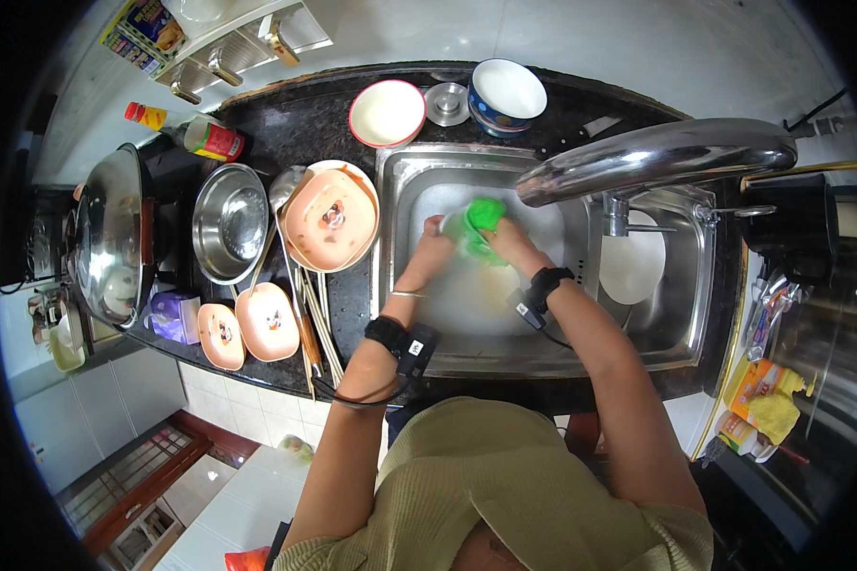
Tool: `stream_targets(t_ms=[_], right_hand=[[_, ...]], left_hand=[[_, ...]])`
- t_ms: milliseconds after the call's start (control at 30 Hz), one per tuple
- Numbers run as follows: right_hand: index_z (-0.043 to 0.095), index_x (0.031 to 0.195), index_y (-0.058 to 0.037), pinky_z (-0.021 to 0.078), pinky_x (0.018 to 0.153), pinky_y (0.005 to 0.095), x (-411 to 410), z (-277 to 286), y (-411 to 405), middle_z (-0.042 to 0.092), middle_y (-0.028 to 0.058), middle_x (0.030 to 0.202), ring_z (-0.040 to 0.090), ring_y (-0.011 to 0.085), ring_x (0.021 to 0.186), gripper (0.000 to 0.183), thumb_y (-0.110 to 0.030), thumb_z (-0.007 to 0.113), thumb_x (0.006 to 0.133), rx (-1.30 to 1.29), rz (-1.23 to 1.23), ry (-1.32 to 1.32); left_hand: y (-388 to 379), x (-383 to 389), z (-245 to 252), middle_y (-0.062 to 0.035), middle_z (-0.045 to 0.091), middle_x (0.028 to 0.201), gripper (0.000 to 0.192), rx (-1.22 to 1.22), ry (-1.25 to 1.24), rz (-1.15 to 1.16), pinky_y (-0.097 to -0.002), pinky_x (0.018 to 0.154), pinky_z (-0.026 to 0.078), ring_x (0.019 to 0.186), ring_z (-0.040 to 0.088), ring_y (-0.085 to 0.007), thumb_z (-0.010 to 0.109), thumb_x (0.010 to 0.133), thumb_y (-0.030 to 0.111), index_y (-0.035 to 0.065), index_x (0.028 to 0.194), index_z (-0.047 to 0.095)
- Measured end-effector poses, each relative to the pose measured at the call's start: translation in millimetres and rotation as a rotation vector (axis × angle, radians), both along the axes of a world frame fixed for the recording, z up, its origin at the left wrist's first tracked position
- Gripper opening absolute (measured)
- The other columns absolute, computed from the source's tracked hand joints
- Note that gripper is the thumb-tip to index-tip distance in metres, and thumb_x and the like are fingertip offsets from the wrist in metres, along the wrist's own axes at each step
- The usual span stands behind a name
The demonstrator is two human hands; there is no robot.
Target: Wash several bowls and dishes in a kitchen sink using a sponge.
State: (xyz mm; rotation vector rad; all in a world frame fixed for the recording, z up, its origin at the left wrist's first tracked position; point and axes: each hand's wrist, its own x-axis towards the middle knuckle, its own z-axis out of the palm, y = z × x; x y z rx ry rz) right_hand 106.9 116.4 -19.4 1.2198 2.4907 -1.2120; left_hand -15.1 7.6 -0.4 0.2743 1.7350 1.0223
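Over the left basin of the stainless steel sink [393,285], my left hand [435,246] grips a pale, blurred cup or small bowl [457,227] by its left side. My right hand [510,246] holds a bright green scrubbing cloth or mesh [487,213] against that vessel. Cloudy, sudsy water [464,307] fills the basin below both hands, with a pale yellowish shape dimly visible in it. A white plate or bowl [632,260] leans in the right basin. The chrome faucet [657,157] arches over the sink from the right.
Left of the sink stand stacked pink bowls [332,221], chopsticks [321,321], a ladle [286,187], a steel basin [231,223] and two small pink dishes [268,321]. Behind it are a red-rimmed bowl [388,113], a steel lid [447,104], blue bowls [507,93] and a knife [564,143].
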Motion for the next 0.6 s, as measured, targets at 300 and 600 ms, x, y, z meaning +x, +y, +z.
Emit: stream_targets(t_ms=[300, 600], right_hand=[[0.053, 0.085, -0.0015, 0.0473, 0.067, 0.0396, -20.7, 25.8, 3.9, 0.054, 0.0162, 0.097, 0.059, 0.031, 0.077, 0.023, -0.02, 0.058, 0.072, 0.386, 0.564, -0.074], [0.056, 0.095, 0.0023, 0.0459, 0.069, 0.0412, 0.1, -17.8, 0.9, 0.055, 0.0228, 0.097, 0.057, 0.0357, 0.08, 0.046, -0.04, 0.043, 0.082, 0.004, 0.083, -0.186]], left_hand=[[6.2, -1.5, -23.3, -0.0168, 0.05, 0.106, 0.048, -0.057, 0.195, -0.601, -0.0363, 0.041, 0.051, 0.076, 0.059, -0.0289, 0.043, 0.077, 0.016, 0.0057, 0.122, 0.029], [-6.4, -0.8, -73.3, -0.0167, 0.049, 0.105, 0.048, -0.007, 0.168, -0.13, -0.0375, 0.038, 0.05, 0.072, 0.059, -0.029, 0.039, 0.075, 0.007, 0.0063, 0.122, 0.03]])
